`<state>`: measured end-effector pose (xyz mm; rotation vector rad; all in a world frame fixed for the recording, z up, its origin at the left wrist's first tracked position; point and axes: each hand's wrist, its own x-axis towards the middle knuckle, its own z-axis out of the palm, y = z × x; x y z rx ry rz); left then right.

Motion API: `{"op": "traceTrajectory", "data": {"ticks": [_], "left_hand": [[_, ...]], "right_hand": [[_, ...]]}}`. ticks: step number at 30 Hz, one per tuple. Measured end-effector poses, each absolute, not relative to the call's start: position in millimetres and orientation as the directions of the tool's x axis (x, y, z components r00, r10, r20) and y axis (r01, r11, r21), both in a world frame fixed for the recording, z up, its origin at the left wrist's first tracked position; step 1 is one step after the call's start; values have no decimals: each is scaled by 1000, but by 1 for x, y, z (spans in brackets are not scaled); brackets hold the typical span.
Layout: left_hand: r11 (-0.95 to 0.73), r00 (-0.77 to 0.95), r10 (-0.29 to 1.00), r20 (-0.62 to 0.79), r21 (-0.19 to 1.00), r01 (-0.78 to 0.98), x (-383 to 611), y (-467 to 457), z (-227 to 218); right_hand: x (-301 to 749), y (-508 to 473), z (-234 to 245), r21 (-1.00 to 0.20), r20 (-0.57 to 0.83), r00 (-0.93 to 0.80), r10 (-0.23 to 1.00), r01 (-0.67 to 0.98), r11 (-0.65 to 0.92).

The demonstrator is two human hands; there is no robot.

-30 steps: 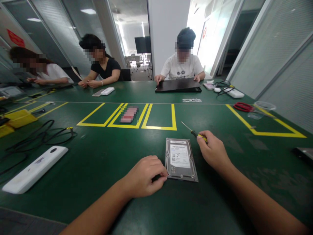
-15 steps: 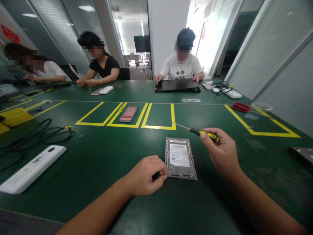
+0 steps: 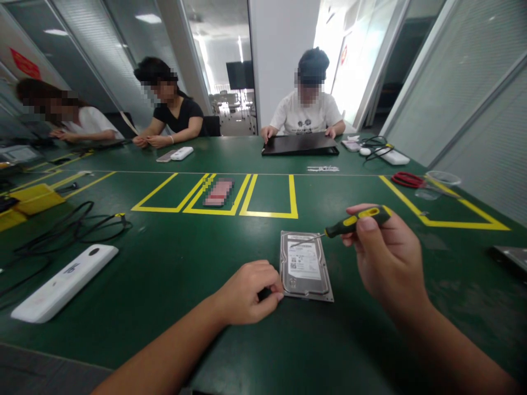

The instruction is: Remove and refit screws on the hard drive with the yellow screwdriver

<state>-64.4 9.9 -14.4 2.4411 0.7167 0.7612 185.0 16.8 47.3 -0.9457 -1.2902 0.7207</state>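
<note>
A silver hard drive (image 3: pixel 307 266) with a white label lies flat on the green table in front of me. My left hand (image 3: pixel 253 291) is closed at its near left corner, thumb and curled fingers gripping the edge. In my right hand (image 3: pixel 385 252), to the right of the drive, is a green and yellow screwdriver (image 3: pixel 356 220). Its thin shaft slopes down to the left, with the tip over the far part of the label. Whether the tip touches the drive I cannot tell.
A white power bank (image 3: pixel 68 282) and black cables (image 3: pixel 88 219) lie at left. Yellow tape (image 3: pixel 269 214) marks areas ahead, one holding a pink phone-like object (image 3: pixel 219 193). A clear plastic cup (image 3: pixel 438 184) stands at right. Several people sit opposite, one holding a black panel (image 3: pixel 300 145).
My right hand has drawn back to the right and turned. The screwdriver's tip has come down from beyond the drive to over its label. My left hand stays at the corner.
</note>
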Motion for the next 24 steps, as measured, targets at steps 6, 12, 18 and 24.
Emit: {"op": "traceTrajectory", "data": {"ticks": [6, 12, 18, 24], "left_hand": [[-772, 704, 579, 412, 553, 312, -64, 11, -13], [-750, 687, 604, 404, 580, 318, -64, 12, -16], [-727, 677, 628, 384, 600, 334, -64, 12, -17], [-681, 663, 662, 350, 651, 336, -64, 13, -15]], "right_hand": [[165, 9, 84, -849, 527, 40, 849, 67, 524], [150, 7, 94, -808, 579, -20, 815, 122, 577], [138, 11, 85, -770, 615, -90, 784, 145, 621], [141, 12, 69, -681, 662, -206, 721, 238, 693]]}}
